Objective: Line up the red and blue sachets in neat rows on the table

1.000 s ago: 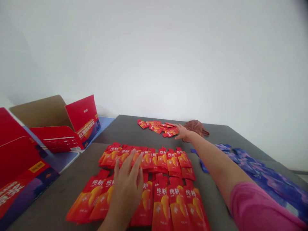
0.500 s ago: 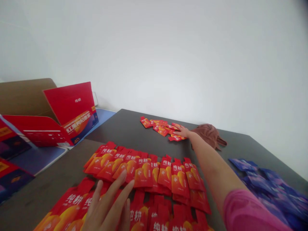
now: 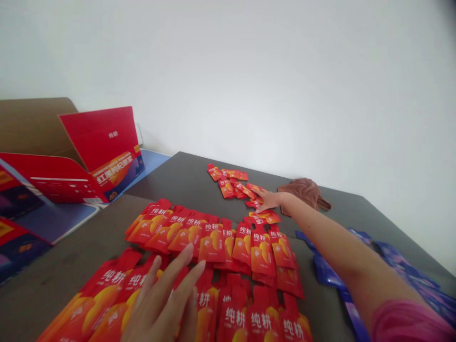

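Red and orange pouches [image 3: 213, 242] lie in overlapping rows across the near part of the dark table. Over the front row, my left hand [image 3: 167, 299] is held with its fingers spread, and it grips nothing. My right arm stretches forward to a loose scatter of the same red pouches [image 3: 228, 187] farther back. There my right hand [image 3: 269, 199] rests with fingers apart on several pouches, partly covering them. One red pouch [image 3: 265, 217] lies just in front of that hand, close to the back row.
A brown cloth [image 3: 302, 190] lies crumpled just beyond my right wrist. Blue-purple pouches [image 3: 402, 266] are heaped at the right, partly behind my forearm. On the left, an open red carton [image 3: 103, 156] stands on a blue surface [image 3: 71, 221]. A white wall [image 3: 242, 85] rises behind the table.
My right hand has moved nearer and slightly left, and a red pouch under it has come closer to the back row. My left hand stays over the front row.
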